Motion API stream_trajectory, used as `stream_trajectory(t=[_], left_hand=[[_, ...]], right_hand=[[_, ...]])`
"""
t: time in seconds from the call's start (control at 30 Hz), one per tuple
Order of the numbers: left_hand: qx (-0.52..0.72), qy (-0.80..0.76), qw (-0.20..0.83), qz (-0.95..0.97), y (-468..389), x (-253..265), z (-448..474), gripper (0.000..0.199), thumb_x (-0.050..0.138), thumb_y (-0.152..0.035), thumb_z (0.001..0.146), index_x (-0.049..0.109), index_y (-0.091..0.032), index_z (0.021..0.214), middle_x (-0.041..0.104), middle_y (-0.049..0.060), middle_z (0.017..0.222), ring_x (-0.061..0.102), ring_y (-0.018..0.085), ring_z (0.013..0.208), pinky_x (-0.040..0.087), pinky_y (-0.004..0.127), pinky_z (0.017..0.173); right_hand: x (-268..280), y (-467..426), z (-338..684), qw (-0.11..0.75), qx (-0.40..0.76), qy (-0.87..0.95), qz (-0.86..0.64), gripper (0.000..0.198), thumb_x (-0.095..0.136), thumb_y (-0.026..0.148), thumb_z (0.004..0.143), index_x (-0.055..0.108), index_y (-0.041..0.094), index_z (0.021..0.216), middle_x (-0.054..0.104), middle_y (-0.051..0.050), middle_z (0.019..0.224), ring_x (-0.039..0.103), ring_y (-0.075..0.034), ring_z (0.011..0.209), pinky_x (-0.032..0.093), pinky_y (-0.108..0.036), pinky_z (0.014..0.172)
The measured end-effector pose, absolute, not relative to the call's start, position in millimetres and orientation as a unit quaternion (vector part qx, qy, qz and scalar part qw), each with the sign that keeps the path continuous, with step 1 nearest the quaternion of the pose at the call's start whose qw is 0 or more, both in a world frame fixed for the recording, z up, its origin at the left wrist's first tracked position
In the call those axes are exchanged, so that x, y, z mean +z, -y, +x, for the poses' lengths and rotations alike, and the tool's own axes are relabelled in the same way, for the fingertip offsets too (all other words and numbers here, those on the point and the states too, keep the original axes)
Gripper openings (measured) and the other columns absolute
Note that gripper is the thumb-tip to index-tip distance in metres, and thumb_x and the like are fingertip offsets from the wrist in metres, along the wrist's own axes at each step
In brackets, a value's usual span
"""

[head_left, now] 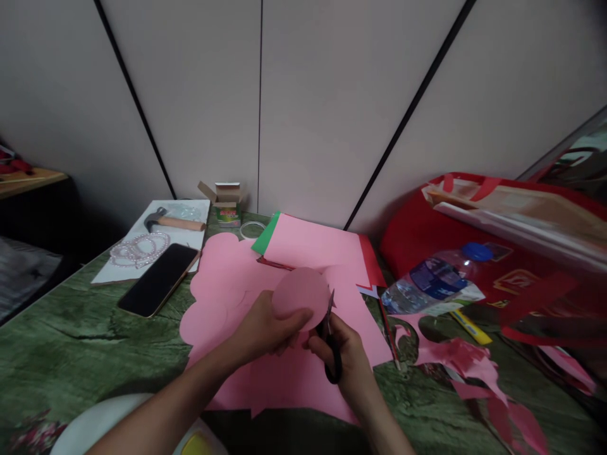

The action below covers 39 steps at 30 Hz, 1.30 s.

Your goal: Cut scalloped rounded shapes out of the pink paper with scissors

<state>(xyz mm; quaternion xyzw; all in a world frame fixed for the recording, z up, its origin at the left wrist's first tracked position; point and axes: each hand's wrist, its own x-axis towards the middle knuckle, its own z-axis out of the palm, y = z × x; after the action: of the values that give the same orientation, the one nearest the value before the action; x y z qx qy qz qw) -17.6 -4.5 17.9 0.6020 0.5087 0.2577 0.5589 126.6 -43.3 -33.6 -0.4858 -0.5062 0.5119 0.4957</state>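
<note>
My left hand (263, 328) holds a round pink paper cutout (300, 294) by its lower edge, above the table. My right hand (348, 360) grips black-handled scissors (331, 338), blades pointing up against the right edge of the cutout. Under both hands lie large pink paper sheets (227, 284) with scalloped cut edges, spread on the green marbled table (71, 341).
A black phone (159, 278), bead bracelets (140, 248) and a hammer (173, 221) lie on a white board at left. A small open box (227, 205) stands by the wall. At right lie a plastic water bottle (434, 281), a red bag (497, 240) and pink paper scraps (469, 360).
</note>
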Motion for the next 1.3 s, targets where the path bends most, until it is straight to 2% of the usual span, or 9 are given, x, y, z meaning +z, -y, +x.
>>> stream_trajectory(t=[0.33,0.8,1.3], left_hand=[[0.249,-0.512,0.542,0.618,4.4,19.8,-18.6,0.041,0.053,-0.038,0.072,0.049,-0.014,0.039,0.04,-0.004,0.028,0.037,0.007,0.025,0.029,0.018,0.028],[0.255,-0.509,0.553,0.609,2.3,21.7,-19.4,0.038,0.055,-0.036,0.071,0.049,-0.014,0.04,0.043,-0.004,0.031,0.039,0.007,0.027,0.029,0.017,0.028],[0.266,-0.504,0.538,0.621,0.4,13.4,-24.6,0.04,0.052,-0.04,0.073,0.049,-0.014,0.041,0.042,-0.003,0.032,0.04,0.008,0.028,0.029,0.019,0.028]], right_hand=[[-35.0,44.2,126.8,0.501,0.514,0.496,-0.489,0.019,0.064,0.029,0.067,0.049,0.018,0.065,0.046,0.006,0.056,0.045,-0.01,0.051,0.033,-0.021,0.048],[-30.1,45.0,127.6,0.49,0.521,0.497,-0.492,0.014,0.061,0.028,0.069,0.053,0.017,0.068,0.054,0.005,0.05,0.049,-0.009,0.044,0.041,-0.021,0.043],[-34.0,46.0,127.3,0.5,0.546,0.473,-0.478,0.012,0.062,0.023,0.069,0.052,0.017,0.072,0.049,0.007,0.05,0.049,-0.009,0.042,0.039,-0.021,0.041]])
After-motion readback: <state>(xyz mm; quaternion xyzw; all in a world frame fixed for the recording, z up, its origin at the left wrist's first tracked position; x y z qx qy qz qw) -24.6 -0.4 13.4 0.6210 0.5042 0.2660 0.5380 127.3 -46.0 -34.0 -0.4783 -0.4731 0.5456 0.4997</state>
